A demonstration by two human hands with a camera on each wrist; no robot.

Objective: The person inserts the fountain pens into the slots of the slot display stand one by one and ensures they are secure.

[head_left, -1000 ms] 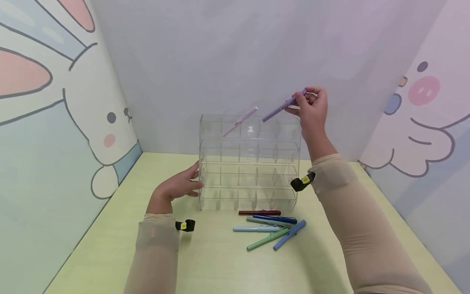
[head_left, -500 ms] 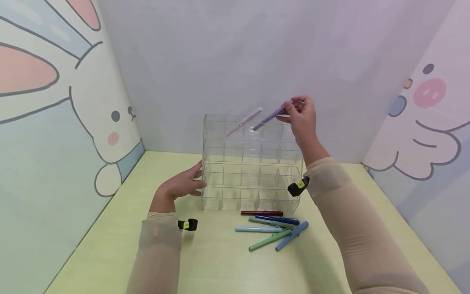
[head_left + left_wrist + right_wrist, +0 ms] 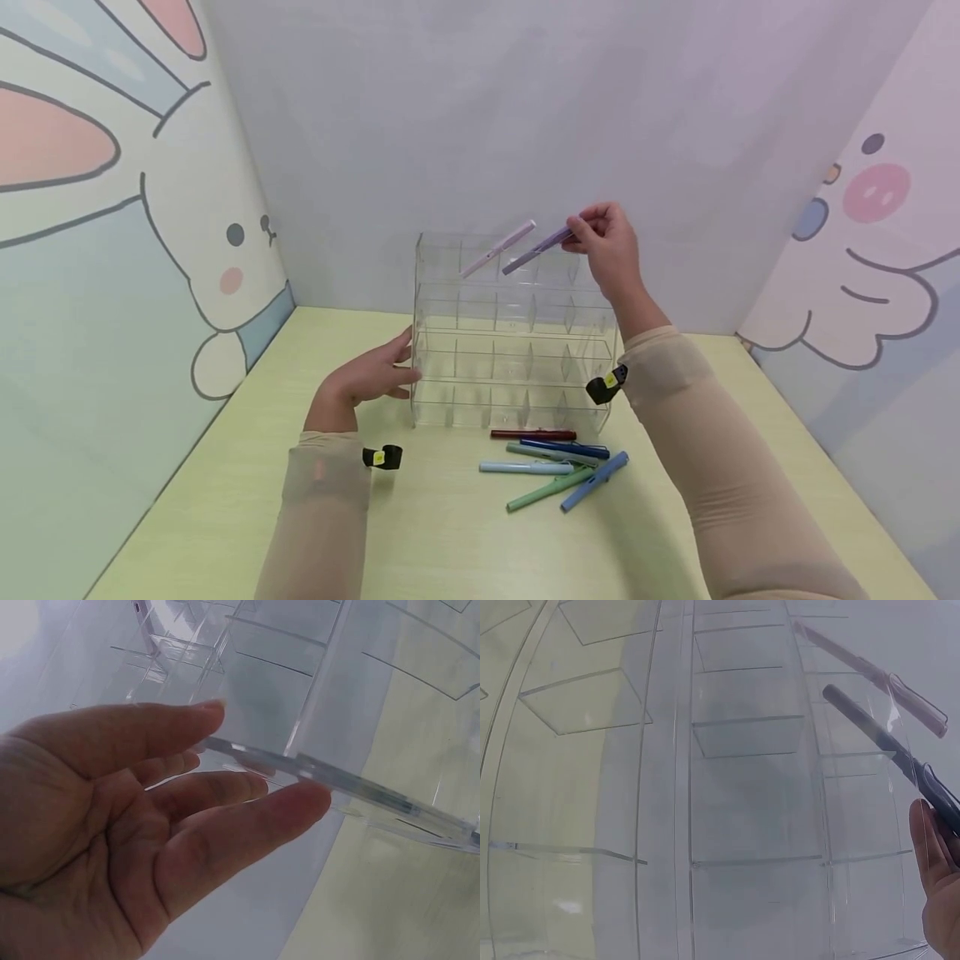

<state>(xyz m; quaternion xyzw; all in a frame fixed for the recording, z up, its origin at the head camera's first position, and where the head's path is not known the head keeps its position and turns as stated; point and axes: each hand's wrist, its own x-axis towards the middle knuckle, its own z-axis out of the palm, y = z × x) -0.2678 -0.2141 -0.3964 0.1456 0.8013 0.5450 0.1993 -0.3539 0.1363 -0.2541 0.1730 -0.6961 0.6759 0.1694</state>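
Observation:
My right hand point(image 3: 613, 250) pinches a purple capped pen point(image 3: 534, 252) near its upper end, above the top tier of a clear acrylic rack point(image 3: 513, 333). The pen slants down to the left, its lower end at the top tier. Beside it a pale pink pen point(image 3: 498, 248) lies slanted in the top tier; both pens also show in the right wrist view, the purple one point(image 3: 877, 735) partly seen through clear panels. At the rack's left side, my left hand point(image 3: 375, 371) touches the side panel point(image 3: 360, 784) with fingers spread and fairly straight.
Several capped pens lie on the table point(image 3: 427, 517) in front of the rack: dark red point(image 3: 533, 434), navy point(image 3: 566, 447), grey-green point(image 3: 551, 453), light blue point(image 3: 525, 467), green point(image 3: 547, 490) and blue point(image 3: 594, 482). Walls stand close behind and on both sides.
My right hand has moved left and down, bringing the purple pen's lower end to the rack's top tier next to the pink pen. My left hand stays at the rack's side.

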